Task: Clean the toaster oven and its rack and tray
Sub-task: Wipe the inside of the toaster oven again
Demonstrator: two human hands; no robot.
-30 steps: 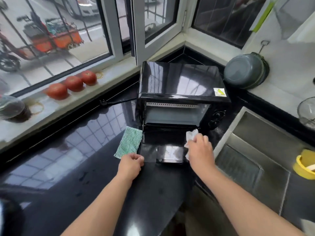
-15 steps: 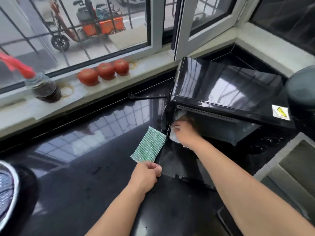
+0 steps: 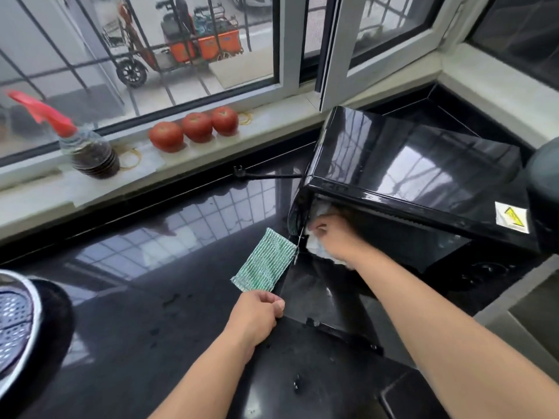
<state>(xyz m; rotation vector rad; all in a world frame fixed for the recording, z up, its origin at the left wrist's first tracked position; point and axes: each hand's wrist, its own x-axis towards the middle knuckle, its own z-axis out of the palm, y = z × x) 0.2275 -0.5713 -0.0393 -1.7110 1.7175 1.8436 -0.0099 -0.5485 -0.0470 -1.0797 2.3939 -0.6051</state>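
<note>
the glossy black toaster oven (image 3: 408,176) sits on the dark worktop (image 3: 136,297), its door (image 3: 320,300) dropped open. the right hand (image 3: 335,237) clutches a white cloth (image 3: 316,247) inside the oven's left edge. the left hand (image 3: 257,316), fingers curled, pinches the door's left corner, beside a green scrubbing cloth (image 3: 266,261).

Right hand (image 3: 334,237) with white cloth (image 3: 316,247) inside open toaster oven (image 3: 408,173), left hand (image 3: 257,317) at door (image 3: 317,300) edge
</note>
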